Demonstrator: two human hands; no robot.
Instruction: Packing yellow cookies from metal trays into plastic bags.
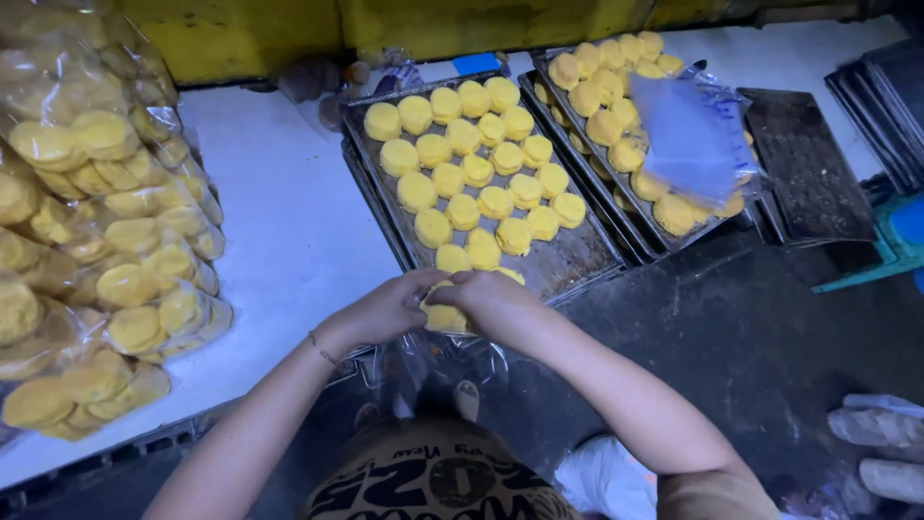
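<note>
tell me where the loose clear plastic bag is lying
In the head view, upper right: the clear plastic bag lies on the yellow biscuits of the right-hand tray, beside the empty dark tray.

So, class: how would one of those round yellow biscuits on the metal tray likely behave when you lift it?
Probably light: both hands hold a small stack of yellow biscuits with fingertips alone. Likely crumbly, since crumbs speckle the bare tray. Flat and thick, so unlikely to roll.
</note>
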